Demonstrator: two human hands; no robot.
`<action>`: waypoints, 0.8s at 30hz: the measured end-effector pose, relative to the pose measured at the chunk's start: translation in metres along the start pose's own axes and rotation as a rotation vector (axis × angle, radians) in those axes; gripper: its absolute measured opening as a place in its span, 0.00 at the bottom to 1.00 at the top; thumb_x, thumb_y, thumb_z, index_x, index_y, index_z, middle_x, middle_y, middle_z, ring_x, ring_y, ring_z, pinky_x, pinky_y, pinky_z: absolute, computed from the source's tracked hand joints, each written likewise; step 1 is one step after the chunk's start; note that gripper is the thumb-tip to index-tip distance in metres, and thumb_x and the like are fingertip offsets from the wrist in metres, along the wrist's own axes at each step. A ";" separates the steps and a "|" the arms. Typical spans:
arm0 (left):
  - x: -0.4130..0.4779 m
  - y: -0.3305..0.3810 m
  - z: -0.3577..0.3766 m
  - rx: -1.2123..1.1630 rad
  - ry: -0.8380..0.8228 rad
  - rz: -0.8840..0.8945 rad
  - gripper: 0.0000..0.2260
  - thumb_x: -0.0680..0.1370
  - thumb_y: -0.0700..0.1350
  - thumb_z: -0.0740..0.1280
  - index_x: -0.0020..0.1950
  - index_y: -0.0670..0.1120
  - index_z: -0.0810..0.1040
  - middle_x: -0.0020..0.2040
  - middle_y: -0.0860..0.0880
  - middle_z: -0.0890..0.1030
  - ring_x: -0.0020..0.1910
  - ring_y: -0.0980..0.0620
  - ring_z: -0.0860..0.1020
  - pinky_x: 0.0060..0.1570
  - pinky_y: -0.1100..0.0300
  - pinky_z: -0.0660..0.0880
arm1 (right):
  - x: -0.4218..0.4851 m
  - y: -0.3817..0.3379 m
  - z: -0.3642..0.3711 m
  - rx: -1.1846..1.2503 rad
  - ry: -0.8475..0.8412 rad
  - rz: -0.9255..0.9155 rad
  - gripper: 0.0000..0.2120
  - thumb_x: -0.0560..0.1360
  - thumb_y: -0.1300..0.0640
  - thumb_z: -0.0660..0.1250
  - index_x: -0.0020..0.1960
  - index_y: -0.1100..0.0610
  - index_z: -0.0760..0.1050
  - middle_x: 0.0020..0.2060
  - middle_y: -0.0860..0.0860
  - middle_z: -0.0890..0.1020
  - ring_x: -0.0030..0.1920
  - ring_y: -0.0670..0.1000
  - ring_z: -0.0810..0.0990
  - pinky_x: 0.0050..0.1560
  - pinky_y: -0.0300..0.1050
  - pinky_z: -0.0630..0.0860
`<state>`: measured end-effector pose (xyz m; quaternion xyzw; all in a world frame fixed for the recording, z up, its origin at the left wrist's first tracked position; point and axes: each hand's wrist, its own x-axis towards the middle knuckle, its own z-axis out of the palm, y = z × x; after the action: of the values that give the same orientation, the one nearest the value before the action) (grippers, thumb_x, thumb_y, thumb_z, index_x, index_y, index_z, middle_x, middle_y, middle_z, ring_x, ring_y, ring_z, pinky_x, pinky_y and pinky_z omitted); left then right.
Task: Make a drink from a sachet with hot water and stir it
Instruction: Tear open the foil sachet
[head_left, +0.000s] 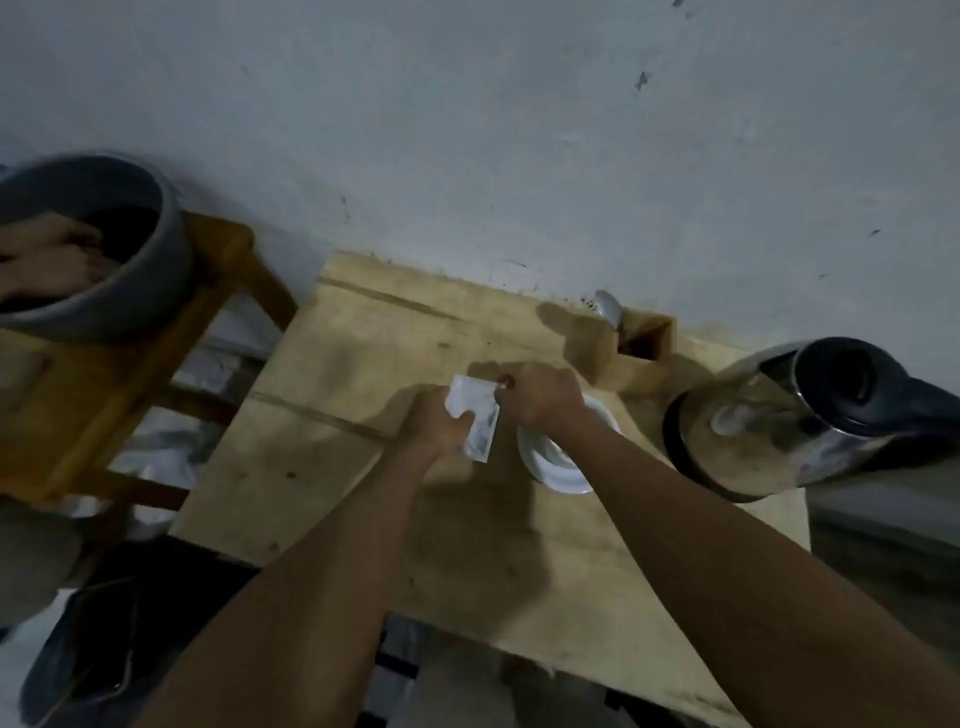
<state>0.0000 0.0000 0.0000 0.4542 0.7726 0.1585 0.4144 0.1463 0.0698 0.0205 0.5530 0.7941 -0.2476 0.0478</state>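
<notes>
Over table (467, 613) near edge: gripping sachet (480, 415) with left hand (439, 428), pinching its top with right hand (543, 395); cup (566, 467) alongside, kettle (769, 415) close.

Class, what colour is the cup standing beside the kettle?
The cup is white, shown best in the head view, the only view here.

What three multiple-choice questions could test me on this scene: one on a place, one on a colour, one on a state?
1. Where does the kettle stand?
A) right of the cup
B) on the stool
C) on the floor

2. What colour is the sachet?
A) red
B) white
C) green

3. How is the sachet held?
A) lying flat alone
B) dropped in the cup
C) pinched from both sides

Answers:
1 A, the kettle is at the cup's right.
2 B, the packet looks white.
3 C, the left hand and the right hand each pinch it.
</notes>
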 end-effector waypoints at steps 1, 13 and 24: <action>0.006 -0.005 0.001 -0.013 0.019 0.007 0.24 0.75 0.48 0.68 0.67 0.39 0.71 0.66 0.39 0.75 0.64 0.41 0.75 0.60 0.52 0.73 | 0.008 -0.003 0.003 -0.047 -0.013 0.018 0.15 0.77 0.49 0.60 0.61 0.47 0.78 0.57 0.50 0.82 0.58 0.56 0.79 0.62 0.53 0.69; 0.041 -0.033 0.007 0.120 0.050 0.074 0.30 0.71 0.53 0.73 0.70 0.44 0.69 0.72 0.42 0.68 0.72 0.42 0.66 0.66 0.50 0.67 | 0.058 -0.015 0.030 -0.133 -0.099 0.100 0.11 0.75 0.47 0.64 0.54 0.48 0.80 0.50 0.51 0.83 0.53 0.55 0.80 0.59 0.51 0.65; 0.038 -0.006 -0.020 -0.377 0.029 0.013 0.12 0.77 0.49 0.66 0.55 0.44 0.80 0.44 0.48 0.81 0.44 0.51 0.79 0.36 0.67 0.73 | 0.036 -0.012 -0.005 0.504 -0.044 -0.011 0.04 0.76 0.56 0.70 0.45 0.53 0.83 0.40 0.45 0.82 0.40 0.44 0.78 0.43 0.38 0.71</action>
<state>-0.0282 0.0309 -0.0108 0.3713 0.7320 0.3097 0.4799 0.1227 0.0999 0.0167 0.5376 0.7089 -0.4503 -0.0755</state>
